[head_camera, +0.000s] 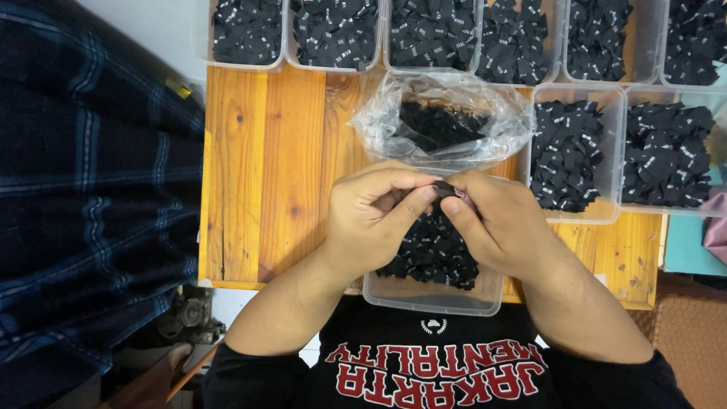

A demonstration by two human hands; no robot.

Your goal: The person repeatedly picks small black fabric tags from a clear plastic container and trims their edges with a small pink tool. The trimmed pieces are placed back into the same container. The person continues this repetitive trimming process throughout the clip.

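- Head view: the left hand (375, 220) and the right hand (496, 223) are meeting over the middle of a wooden table (265, 174), fingertips pressed together.
- Both hands are pinching one small black label (445, 187) between thumbs and forefingers; the fingers are curled narrow around it, and only a sliver of the label is showing.
- The pinched label is hovering just above a clear plastic tub (432, 297) that is sitting at the near edge of the table, close to the person's chest.
- That tub is holding a heap of loose black labels (432, 254), partly hidden under the hands.
- Just beyond the hands, a crumpled clear plastic bag (443, 113) is lying open on the table with more black labels inside it.
- To the right of the bag, two clear tubs (579, 155) are standing side by side, each packed with black labels carrying small white marks.
- Along the far edge of the table a row of further clear tubs (337, 34) is running across the view, all filled the same way.
- To the left of the table, a dark blue checked cloth (83, 189) is filling the side of the view.
- The person is wearing a black shirt with red lettering (439, 379), showing at the bottom edge.
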